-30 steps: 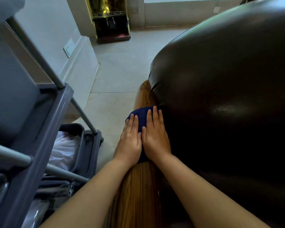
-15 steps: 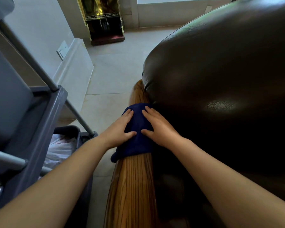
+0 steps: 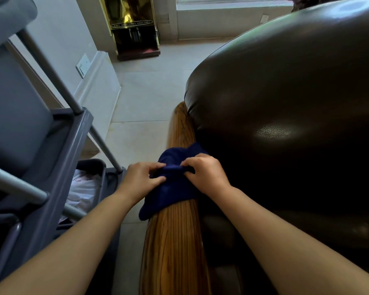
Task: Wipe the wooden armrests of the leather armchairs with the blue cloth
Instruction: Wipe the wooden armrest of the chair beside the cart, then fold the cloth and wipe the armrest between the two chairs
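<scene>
A dark blue cloth (image 3: pixel 171 195) lies bunched over the wooden armrest (image 3: pixel 175 248) of a dark leather armchair (image 3: pixel 285 107). My left hand (image 3: pixel 141 179) pinches the cloth's left side with its fingers curled. From the right, my right hand (image 3: pixel 207 175) grips the cloth's upper fold. The armrest runs from the bottom of the view up to its rounded end (image 3: pixel 179 116) beside the chair's padded back. The wood under the cloth is hidden.
A grey cleaning cart (image 3: pixel 51 167) with metal poles stands close on the left, a white bag (image 3: pixel 81 194) in its lower tray. Pale tiled floor (image 3: pixel 145 99) lies between cart and chair. A gold and black stand (image 3: pixel 134 28) sits by the far wall.
Both hands went from lying flat on the cloth to pinching and bunching it. The cloth has slid back along the armrest toward me.
</scene>
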{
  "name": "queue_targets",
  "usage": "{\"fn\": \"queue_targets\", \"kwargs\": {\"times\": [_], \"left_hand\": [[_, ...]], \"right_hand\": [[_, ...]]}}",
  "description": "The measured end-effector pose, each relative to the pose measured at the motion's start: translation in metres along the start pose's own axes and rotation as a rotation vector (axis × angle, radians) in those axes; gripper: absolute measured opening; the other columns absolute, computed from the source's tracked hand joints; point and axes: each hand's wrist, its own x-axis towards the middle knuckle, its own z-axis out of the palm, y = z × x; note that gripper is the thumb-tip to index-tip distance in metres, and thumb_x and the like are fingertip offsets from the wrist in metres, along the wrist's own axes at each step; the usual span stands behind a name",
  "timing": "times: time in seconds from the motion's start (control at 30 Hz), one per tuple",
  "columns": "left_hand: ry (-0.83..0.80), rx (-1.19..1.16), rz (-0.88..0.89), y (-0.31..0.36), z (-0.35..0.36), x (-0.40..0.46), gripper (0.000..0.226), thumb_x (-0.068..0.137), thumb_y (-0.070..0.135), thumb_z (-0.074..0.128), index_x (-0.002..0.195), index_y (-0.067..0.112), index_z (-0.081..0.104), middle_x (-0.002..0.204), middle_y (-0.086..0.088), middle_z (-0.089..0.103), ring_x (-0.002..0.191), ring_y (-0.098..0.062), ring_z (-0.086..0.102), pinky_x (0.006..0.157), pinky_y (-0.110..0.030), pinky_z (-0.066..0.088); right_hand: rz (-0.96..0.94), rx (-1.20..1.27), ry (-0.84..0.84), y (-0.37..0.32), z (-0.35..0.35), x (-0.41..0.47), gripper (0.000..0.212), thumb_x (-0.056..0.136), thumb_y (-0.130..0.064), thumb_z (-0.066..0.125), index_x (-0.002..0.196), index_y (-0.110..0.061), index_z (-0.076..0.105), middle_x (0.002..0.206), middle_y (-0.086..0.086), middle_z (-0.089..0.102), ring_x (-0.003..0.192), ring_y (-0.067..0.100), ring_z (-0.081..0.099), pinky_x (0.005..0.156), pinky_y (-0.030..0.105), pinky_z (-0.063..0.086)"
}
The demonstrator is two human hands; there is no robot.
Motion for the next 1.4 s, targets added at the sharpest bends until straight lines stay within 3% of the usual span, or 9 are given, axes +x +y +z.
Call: {"fn": "queue_targets", "kwargs": {"times": [0.07, 0.17, 0.27, 0.43, 0.53, 0.7, 1.07, 1.23, 1.4], "left_hand": [[-0.058, 0.024, 0.000, 0.002, -0.008, -0.009, 0.026, 0.076, 0.013, 0.071, 0.101, 0.017, 0.069, 0.094, -0.001, 0.070, 0.088, -0.012, 0.062, 0.067, -0.007, 0.039], [-0.159, 0.063, -0.011, 0.015, -0.024, -0.015, 0.018, 0.073, 0.017, 0.072, 0.089, 0.022, 0.068, 0.086, 0.002, 0.068, 0.083, -0.014, 0.063, 0.069, -0.022, 0.047], [-0.211, -0.043, -0.024, 0.033, -0.045, -0.021, 0.017, 0.068, 0.019, 0.074, 0.076, 0.030, 0.064, 0.080, 0.005, 0.070, 0.079, -0.013, 0.066, 0.067, -0.024, 0.049], [-0.341, -0.165, -0.024, 0.075, -0.089, -0.037, 0.019, 0.069, 0.015, 0.075, 0.080, 0.029, 0.067, 0.078, 0.005, 0.073, 0.077, -0.007, 0.068, 0.063, -0.016, 0.051], [-0.381, -0.182, 0.000, 0.113, -0.114, -0.052, 0.019, 0.071, 0.011, 0.072, 0.080, 0.027, 0.067, 0.074, 0.011, 0.073, 0.072, 0.000, 0.067, 0.053, -0.009, 0.048], [-0.378, -0.152, 0.080, 0.198, -0.162, -0.088, 0.022, 0.075, 0.008, 0.067, 0.087, 0.026, 0.067, 0.087, 0.004, 0.071, 0.082, -0.011, 0.068, 0.064, -0.017, 0.052], [-0.352, -0.126, 0.262, 0.384, -0.240, -0.201, 0.024, 0.079, 0.007, 0.066, 0.086, 0.030, 0.064, 0.088, 0.008, 0.069, 0.082, -0.004, 0.066, 0.060, -0.013, 0.051], [-0.421, -0.067, 0.396, 0.453, -0.229, -0.255, 0.024, 0.077, 0.011, 0.069, 0.095, 0.027, 0.066, 0.094, 0.005, 0.071, 0.089, -0.009, 0.066, 0.078, -0.023, 0.053], [-0.471, 0.002, 0.571, 0.530, -0.182, -0.315, 0.024, 0.075, 0.011, 0.071, 0.095, 0.024, 0.068, 0.089, 0.008, 0.070, 0.081, -0.004, 0.065, 0.079, -0.022, 0.051]], "right_hand": [[0.023, 0.092, -0.144, -0.007, -0.013, -0.003, 0.022, 0.082, -0.018, 0.063, 0.104, -0.018, 0.068, 0.101, 0.003, 0.069, 0.094, 0.016, 0.062, 0.084, 0.029, 0.049], [0.061, 0.142, -0.343, -0.015, -0.038, -0.004, 0.021, 0.079, -0.020, 0.069, 0.100, -0.016, 0.069, 0.098, 0.002, 0.067, 0.091, 0.013, 0.062, 0.081, 0.026, 0.051], [0.110, 0.212, -0.370, -0.022, -0.068, -0.007, 0.021, 0.076, -0.020, 0.072, 0.097, -0.019, 0.070, 0.095, 0.000, 0.069, 0.089, 0.011, 0.063, 0.080, 0.025, 0.054], [0.093, 0.274, -0.431, -0.041, -0.129, -0.019, 0.023, 0.074, -0.010, 0.070, 0.095, -0.019, 0.070, 0.094, 0.001, 0.071, 0.088, 0.011, 0.066, 0.082, 0.031, 0.055], [0.077, 0.281, -0.399, -0.057, -0.172, -0.033, 0.025, 0.072, -0.005, 0.068, 0.093, -0.017, 0.072, 0.091, 0.003, 0.073, 0.086, 0.013, 0.068, 0.083, 0.033, 0.056], [0.082, 0.273, -0.340, -0.089, -0.267, -0.065, 0.021, 0.071, -0.007, 0.069, 0.085, -0.023, 0.072, 0.085, 0.000, 0.074, 0.082, 0.012, 0.069, 0.082, 0.035, 0.056], [0.054, 0.203, -0.146, -0.169, -0.463, -0.201, 0.020, 0.072, -0.006, 0.070, 0.089, -0.017, 0.073, 0.087, 0.003, 0.075, 0.085, 0.014, 0.069, 0.087, 0.038, 0.054], [0.116, 0.131, -0.034, -0.184, -0.516, -0.309, 0.020, 0.074, -0.008, 0.071, 0.091, -0.017, 0.072, 0.087, 0.000, 0.074, 0.082, 0.008, 0.069, 0.080, 0.027, 0.054], [0.223, 0.050, 0.048, -0.178, -0.562, -0.430, 0.018, 0.073, -0.010, 0.072, 0.088, -0.021, 0.073, 0.078, -0.006, 0.073, 0.072, 0.001, 0.065, 0.071, 0.022, 0.050]]}}
